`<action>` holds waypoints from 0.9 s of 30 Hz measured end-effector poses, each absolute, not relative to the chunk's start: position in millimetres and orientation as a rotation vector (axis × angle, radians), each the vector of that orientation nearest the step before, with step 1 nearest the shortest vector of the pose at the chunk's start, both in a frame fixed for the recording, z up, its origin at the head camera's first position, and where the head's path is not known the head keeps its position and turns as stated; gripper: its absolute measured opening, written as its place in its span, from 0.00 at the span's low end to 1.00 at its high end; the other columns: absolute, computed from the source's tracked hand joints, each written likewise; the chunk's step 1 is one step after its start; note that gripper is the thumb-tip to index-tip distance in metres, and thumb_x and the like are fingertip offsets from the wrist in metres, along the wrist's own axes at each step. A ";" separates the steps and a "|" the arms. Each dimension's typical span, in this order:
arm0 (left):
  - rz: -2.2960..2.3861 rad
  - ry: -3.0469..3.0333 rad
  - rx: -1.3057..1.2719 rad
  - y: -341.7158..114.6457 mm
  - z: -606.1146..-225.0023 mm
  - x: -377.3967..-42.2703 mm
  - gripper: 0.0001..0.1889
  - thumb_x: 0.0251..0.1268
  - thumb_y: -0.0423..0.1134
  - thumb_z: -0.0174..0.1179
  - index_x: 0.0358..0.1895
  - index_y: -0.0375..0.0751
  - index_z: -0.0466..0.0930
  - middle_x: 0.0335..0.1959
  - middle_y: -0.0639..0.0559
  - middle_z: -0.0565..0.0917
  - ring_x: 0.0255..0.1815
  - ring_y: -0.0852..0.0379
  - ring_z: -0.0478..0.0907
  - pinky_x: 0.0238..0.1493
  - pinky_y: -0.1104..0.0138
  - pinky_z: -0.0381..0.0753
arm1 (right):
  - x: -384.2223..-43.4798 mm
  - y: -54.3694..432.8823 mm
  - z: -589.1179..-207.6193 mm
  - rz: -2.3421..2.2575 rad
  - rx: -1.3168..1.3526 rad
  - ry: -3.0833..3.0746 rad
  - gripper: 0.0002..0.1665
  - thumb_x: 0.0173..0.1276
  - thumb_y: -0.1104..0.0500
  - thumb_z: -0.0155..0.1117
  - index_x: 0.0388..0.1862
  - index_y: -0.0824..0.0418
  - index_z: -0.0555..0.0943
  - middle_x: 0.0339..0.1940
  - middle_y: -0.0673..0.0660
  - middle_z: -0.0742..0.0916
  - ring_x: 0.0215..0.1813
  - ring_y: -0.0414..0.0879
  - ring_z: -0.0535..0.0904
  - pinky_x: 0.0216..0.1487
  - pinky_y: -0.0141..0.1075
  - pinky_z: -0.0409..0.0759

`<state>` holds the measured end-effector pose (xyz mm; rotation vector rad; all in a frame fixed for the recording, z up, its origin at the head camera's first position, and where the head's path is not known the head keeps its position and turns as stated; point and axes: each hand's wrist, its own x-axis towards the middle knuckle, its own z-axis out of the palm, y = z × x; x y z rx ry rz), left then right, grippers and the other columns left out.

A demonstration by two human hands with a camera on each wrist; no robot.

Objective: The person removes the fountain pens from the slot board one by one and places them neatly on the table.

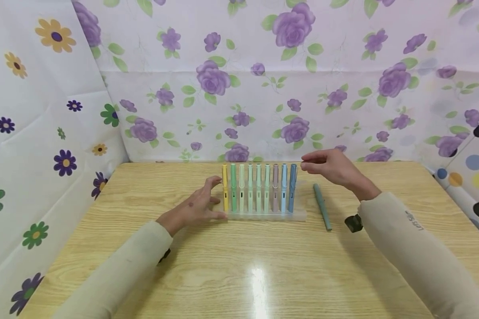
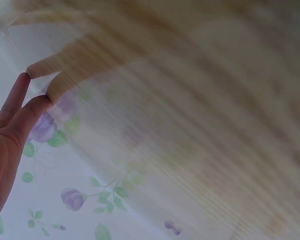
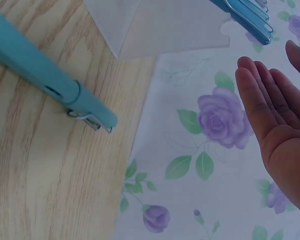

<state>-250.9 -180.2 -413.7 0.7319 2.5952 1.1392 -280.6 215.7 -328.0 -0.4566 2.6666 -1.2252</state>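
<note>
A frosted clear pen stand holds a row of upright capped pens, from a yellow pen at the left to a dark blue pen at the right. My left hand is at the stand's left end, thumb by its front edge. In the left wrist view, two extended fingers touch a glossy surface that mirrors them. With nothing in it, my right hand hovers beside the dark blue pen, fingers extended. A grey-green pen lies on the table below that hand.
The wood-grain table reaches back to a floral cloth backdrop. Another patterned cloth hangs at the left, and a dotted cloth at the right. A black wrist device hangs under the right sleeve.
</note>
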 end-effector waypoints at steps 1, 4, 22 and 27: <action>1.136 2.597 0.733 -180.3 -413.5 -251.1 0.52 0.60 0.43 0.73 0.75 0.48 0.39 0.80 0.39 0.47 0.63 0.39 0.76 0.60 0.48 0.76 | -280.7 214.2 -328.1 -1.229 -0.463 2.667 0.32 0.74 0.45 0.62 0.68 0.64 0.75 0.60 0.64 0.82 0.58 0.58 0.80 0.59 0.53 0.77; 1.138 2.599 0.741 -180.4 -413.4 -251.8 0.53 0.59 0.42 0.74 0.76 0.47 0.39 0.79 0.38 0.48 0.62 0.39 0.77 0.59 0.47 0.76 | -281.8 210.0 -328.7 -1.247 -0.472 2.664 0.31 0.74 0.47 0.63 0.67 0.64 0.75 0.60 0.64 0.83 0.59 0.57 0.80 0.60 0.54 0.77; 1.185 2.563 0.792 -182.5 -416.2 -249.9 0.54 0.57 0.39 0.75 0.76 0.45 0.39 0.78 0.36 0.49 0.62 0.35 0.76 0.59 0.49 0.76 | -286.2 191.9 -342.8 -1.290 -0.555 2.669 0.23 0.73 0.54 0.65 0.61 0.66 0.79 0.51 0.62 0.85 0.51 0.54 0.82 0.55 0.54 0.79; 1.166 2.575 0.787 -182.7 -413.8 -248.9 0.54 0.58 0.39 0.74 0.76 0.45 0.39 0.78 0.36 0.49 0.61 0.36 0.76 0.60 0.50 0.76 | -283.5 192.3 -337.8 -1.327 -0.546 2.647 0.23 0.74 0.54 0.65 0.60 0.67 0.79 0.49 0.62 0.85 0.49 0.55 0.83 0.55 0.55 0.79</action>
